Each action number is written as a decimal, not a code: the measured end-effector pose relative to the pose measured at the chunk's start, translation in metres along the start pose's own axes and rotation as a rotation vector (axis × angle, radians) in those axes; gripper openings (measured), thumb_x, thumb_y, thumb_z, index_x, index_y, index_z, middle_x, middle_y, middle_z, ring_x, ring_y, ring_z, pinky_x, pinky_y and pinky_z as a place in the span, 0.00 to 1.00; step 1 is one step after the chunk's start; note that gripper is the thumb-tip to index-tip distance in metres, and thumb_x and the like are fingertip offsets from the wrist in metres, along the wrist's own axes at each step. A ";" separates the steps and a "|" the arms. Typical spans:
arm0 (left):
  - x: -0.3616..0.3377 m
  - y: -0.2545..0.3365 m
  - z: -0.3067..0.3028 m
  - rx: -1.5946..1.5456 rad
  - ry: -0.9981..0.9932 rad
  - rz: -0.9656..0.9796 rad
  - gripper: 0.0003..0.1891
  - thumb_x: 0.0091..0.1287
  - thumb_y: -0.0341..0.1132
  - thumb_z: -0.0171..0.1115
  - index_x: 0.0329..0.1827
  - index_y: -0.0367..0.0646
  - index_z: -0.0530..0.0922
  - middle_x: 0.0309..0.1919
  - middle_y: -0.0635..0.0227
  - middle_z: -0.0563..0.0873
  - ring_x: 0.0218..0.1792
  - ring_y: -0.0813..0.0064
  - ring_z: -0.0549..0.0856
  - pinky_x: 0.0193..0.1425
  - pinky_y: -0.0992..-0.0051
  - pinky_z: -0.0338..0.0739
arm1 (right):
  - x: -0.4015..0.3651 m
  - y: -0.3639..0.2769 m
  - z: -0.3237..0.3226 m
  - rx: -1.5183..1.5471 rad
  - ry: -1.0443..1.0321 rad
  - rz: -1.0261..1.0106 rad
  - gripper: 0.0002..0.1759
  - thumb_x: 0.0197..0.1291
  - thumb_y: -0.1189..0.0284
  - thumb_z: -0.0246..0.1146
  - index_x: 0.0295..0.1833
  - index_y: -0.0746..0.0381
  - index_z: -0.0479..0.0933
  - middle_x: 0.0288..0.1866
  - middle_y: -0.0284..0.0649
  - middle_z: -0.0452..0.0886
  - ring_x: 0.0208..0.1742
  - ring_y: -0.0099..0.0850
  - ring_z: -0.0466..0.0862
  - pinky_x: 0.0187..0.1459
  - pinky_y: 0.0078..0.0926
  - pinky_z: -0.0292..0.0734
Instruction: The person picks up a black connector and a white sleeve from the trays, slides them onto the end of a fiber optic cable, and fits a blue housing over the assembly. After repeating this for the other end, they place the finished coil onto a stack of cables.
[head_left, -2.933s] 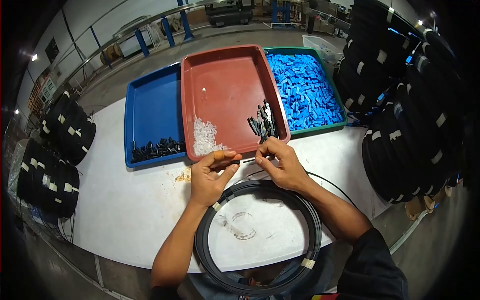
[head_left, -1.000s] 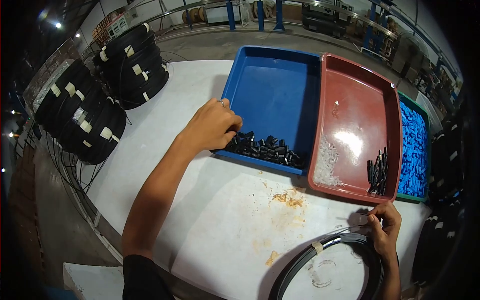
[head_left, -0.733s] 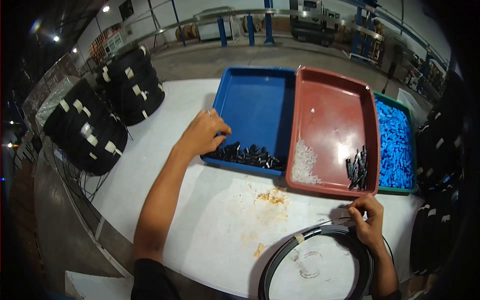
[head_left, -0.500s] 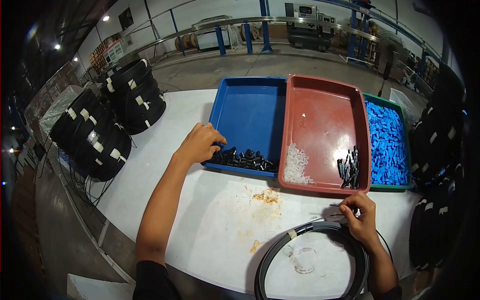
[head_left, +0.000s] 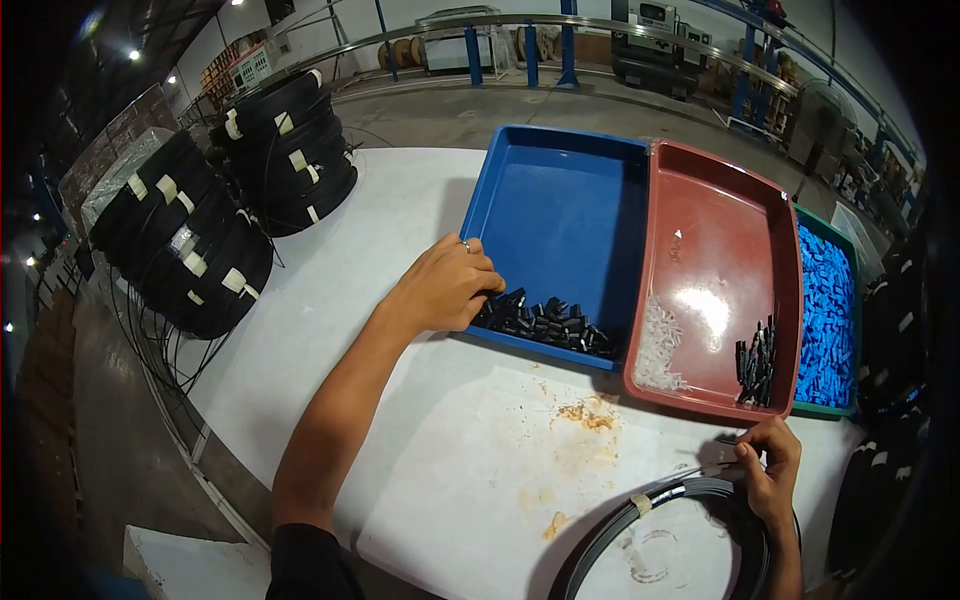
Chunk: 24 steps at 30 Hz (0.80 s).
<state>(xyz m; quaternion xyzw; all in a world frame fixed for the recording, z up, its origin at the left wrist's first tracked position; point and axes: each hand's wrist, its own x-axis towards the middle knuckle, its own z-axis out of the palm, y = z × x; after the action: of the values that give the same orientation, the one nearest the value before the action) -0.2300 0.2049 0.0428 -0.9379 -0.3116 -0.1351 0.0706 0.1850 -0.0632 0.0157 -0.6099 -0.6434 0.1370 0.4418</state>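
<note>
My left hand is over the front left corner of the blue tray, beside a heap of small black sleeve-like pieces. Its fingers are curled together, and what they hold, if anything, is hidden. My right hand pinches the end of a thin dark cable between thumb and fingertips. That cable comes from a coil of dark grey cable lying on the white table, bound with a pale tape band.
A red tray holds clear plastic pieces and black pieces. Right of it, a green tray is full of blue pieces. Taped black cable coils are stacked at the left. Yellowish stains mark the table.
The view has shifted, so the trays and coil appear farther right. My left fingers look more closed at the blue tray's corner. My right hand keeps its pinch on the cable.
</note>
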 end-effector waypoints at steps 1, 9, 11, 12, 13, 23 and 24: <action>0.000 0.000 0.000 -0.003 -0.003 -0.002 0.14 0.56 0.28 0.73 0.47 0.47 0.91 0.42 0.73 0.92 0.49 0.71 0.82 0.58 0.70 0.72 | 0.000 -0.001 0.001 -0.006 0.006 0.000 0.07 0.59 0.76 0.70 0.32 0.67 0.80 0.30 0.36 0.76 0.31 0.25 0.74 0.35 0.24 0.68; 0.004 0.000 -0.003 -0.208 0.117 -0.096 0.10 0.59 0.28 0.74 0.43 0.44 0.86 0.37 0.70 0.89 0.44 0.69 0.82 0.53 0.69 0.75 | -0.001 0.003 0.000 -0.001 0.014 -0.005 0.06 0.58 0.77 0.70 0.32 0.67 0.81 0.30 0.38 0.76 0.31 0.28 0.75 0.35 0.26 0.68; 0.014 0.017 -0.009 -0.316 0.211 -0.125 0.10 0.60 0.28 0.73 0.44 0.43 0.86 0.37 0.68 0.88 0.42 0.68 0.82 0.51 0.69 0.76 | 0.000 -0.002 -0.001 -0.010 0.005 0.009 0.04 0.56 0.78 0.70 0.32 0.67 0.81 0.29 0.39 0.77 0.30 0.30 0.76 0.34 0.27 0.68; 0.020 0.029 -0.012 -0.425 0.301 -0.167 0.10 0.62 0.27 0.72 0.46 0.41 0.86 0.36 0.66 0.88 0.40 0.68 0.82 0.49 0.69 0.77 | 0.000 0.001 -0.003 -0.024 -0.011 0.000 0.04 0.57 0.78 0.70 0.33 0.67 0.82 0.30 0.39 0.78 0.30 0.30 0.77 0.34 0.28 0.69; 0.027 0.043 -0.013 -0.437 0.390 -0.133 0.10 0.66 0.27 0.69 0.50 0.40 0.87 0.36 0.64 0.87 0.38 0.70 0.82 0.47 0.71 0.78 | -0.001 0.002 -0.005 -0.032 -0.034 0.023 0.04 0.57 0.78 0.70 0.34 0.67 0.82 0.30 0.40 0.78 0.31 0.31 0.78 0.34 0.29 0.70; 0.081 0.224 0.004 -1.195 0.394 -0.137 0.09 0.74 0.31 0.67 0.53 0.39 0.82 0.43 0.67 0.89 0.45 0.81 0.84 0.54 0.78 0.77 | -0.004 0.014 -0.005 0.124 0.019 -0.051 0.05 0.60 0.75 0.70 0.36 0.67 0.83 0.32 0.43 0.82 0.32 0.35 0.82 0.37 0.33 0.76; 0.084 0.236 0.011 -1.312 0.402 -0.127 0.09 0.73 0.30 0.69 0.53 0.41 0.81 0.43 0.65 0.89 0.47 0.80 0.85 0.55 0.77 0.78 | -0.004 0.015 -0.006 0.133 0.022 -0.050 0.06 0.60 0.75 0.70 0.36 0.67 0.83 0.32 0.43 0.82 0.32 0.36 0.82 0.37 0.34 0.76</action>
<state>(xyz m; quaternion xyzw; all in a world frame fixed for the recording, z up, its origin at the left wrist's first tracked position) -0.0208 0.0671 0.0455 -0.7233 -0.2005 -0.4711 -0.4634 0.1985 -0.0660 0.0067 -0.5645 -0.6431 0.1615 0.4916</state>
